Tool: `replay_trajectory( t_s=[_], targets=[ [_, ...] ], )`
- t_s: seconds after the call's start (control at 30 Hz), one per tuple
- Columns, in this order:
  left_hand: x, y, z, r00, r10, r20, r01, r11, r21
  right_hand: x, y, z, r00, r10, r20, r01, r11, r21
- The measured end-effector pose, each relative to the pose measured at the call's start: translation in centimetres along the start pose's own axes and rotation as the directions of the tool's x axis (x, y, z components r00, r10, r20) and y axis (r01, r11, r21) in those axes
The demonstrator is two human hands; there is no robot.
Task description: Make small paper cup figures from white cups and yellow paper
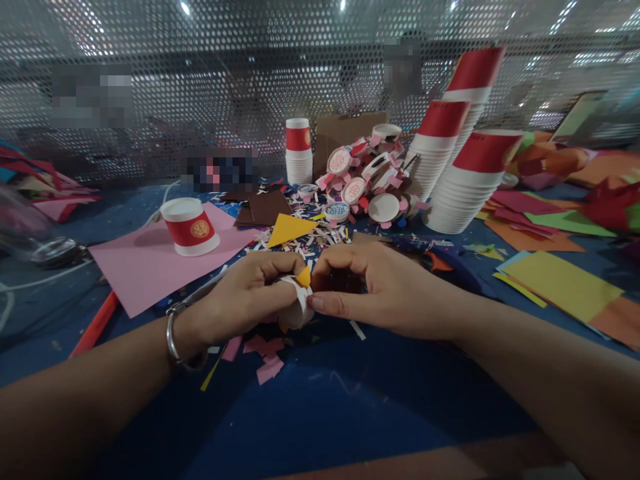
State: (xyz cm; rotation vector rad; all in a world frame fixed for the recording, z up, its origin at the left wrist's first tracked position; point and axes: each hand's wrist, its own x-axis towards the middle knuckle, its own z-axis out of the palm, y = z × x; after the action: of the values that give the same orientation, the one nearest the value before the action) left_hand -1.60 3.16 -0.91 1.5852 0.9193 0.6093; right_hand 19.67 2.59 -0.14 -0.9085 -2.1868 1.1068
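My left hand (pixel 245 293) is closed around a small white paper cup (pixel 299 308) lying on its side over the blue table (pixel 320 407). A little yellow paper triangle (pixel 303 276) sits on the cup's top edge. My right hand (pixel 367 283) is curled, its thumb and fingers pinching the cup's rim beside that triangle. A silver bangle (pixel 175 337) circles my left wrist. Pink paper scraps (pixel 265 353) lie under the hands.
A pink sheet (pixel 135 263) with a red-banded cup (pixel 190 227) lies at left. A yellow triangle (pixel 290 230), brown paper (pixel 265 207), decorated cups (pixel 365 183), tall cup stacks (pixel 465 180) and coloured sheets (pixel 560 283) fill the back and right. A perforated metal screen (pixel 200 80) stands behind.
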Motion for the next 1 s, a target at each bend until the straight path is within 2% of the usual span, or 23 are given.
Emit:
replay_trajectory(
  t_s=[0.23, 0.4, 0.53, 0.73, 0.87, 1.0],
  targets=[
    [0.2, -0.5, -0.7, 0.998, 0.055, -0.012, -0.055, 0.998, -0.007, 0.0, 0.5, -0.3, 0.999, -0.004, -0.034, 0.006, 0.999, 0.048],
    [0.3, -0.5, -1.0, 0.997, 0.053, -0.049, -0.058, 0.991, -0.117, 0.0, 1.1, -0.5, 0.99, 0.008, -0.138, 0.005, 0.996, 0.092],
    [0.2, -0.2, -1.1, 0.997, 0.063, -0.046, -0.071, 0.975, -0.212, 0.1, 1.6, -0.5, 0.966, -0.001, -0.259, 0.027, 0.995, 0.096],
    [0.3, -0.4, -1.1, 0.984, 0.07, -0.166, -0.12, 0.941, -0.315, 0.2, 1.9, -0.2, 0.919, 0.038, -0.393, 0.043, 0.98, 0.196],
    [0.5, -0.7, -1.0, 0.964, 0.043, -0.262, -0.147, 0.908, -0.392, 0.3, 1.9, 0.0, 0.913, 0.065, -0.403, 0.045, 0.965, 0.258],
    [0.6, -0.7, -0.7, 0.945, 0.018, -0.328, -0.166, 0.888, -0.428, 0.5, 1.8, 0.1, 0.921, 0.073, -0.382, 0.019, 0.973, 0.232]
  ],
)
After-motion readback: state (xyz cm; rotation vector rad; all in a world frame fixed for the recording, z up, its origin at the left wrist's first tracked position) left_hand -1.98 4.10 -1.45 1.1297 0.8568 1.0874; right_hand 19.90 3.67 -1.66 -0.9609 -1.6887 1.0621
